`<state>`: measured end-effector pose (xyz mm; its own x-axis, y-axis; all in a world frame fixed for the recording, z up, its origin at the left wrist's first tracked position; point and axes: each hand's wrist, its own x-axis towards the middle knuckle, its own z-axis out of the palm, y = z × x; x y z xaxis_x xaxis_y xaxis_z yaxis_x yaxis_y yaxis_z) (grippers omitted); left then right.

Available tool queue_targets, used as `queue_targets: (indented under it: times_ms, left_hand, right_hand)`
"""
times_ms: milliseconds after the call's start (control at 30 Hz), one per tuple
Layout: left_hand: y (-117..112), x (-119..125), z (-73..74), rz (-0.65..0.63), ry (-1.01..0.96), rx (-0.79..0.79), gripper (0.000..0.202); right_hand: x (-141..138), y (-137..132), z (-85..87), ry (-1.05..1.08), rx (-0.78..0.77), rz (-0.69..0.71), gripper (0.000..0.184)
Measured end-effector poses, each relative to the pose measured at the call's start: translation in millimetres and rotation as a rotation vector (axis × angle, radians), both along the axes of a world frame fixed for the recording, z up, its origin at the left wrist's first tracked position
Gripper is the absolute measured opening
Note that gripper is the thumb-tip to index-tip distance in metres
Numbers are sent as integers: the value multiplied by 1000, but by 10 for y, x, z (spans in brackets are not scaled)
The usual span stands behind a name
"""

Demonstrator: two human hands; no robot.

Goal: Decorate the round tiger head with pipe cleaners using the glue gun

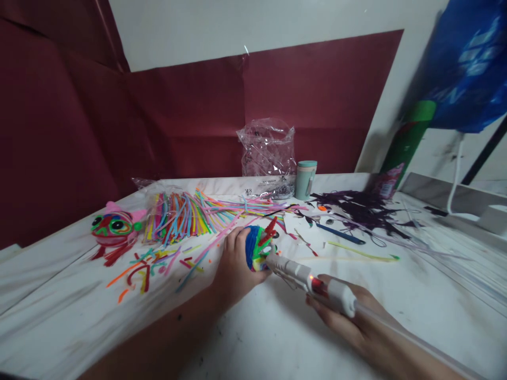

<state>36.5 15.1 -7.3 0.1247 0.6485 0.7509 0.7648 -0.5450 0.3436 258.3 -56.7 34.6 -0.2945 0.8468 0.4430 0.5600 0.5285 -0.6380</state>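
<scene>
My left hand (pixel 236 258) is wrapped around a small round craft figure (pixel 256 248) covered in blue, green and yellow pipe cleaners, with red pieces sticking up from it. Part of the figure is hidden by my fingers. In my right hand (pixel 344 311) is a white hot glue gun (pixel 295 272) with a small orange light glowing on its side. The gun's nozzle points left and meets the figure's front in view; whether it touches I cannot tell. A cord or stick trails from the gun's back end along my right forearm.
A finished-looking pipe-cleaner figure (pixel 114 229) stands at left, beside a bundle of colourful pipe cleaners (pixel 182 216) and short offcuts (pixel 144 272). Behind are a clear plastic bag (pixel 267 153) and green cup (pixel 306 180). Dark purple strips (pixel 356 211) and a blue pen-like tool (pixel 340 234) lie right.
</scene>
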Motion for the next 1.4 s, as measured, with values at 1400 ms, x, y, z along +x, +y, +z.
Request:
queue_targets:
  times_ms: [1400]
  left_hand:
    - [7,-2,-12,14,14,-8,87]
  right_hand:
    - [-7,-28,91,-4,-29,-43,24]
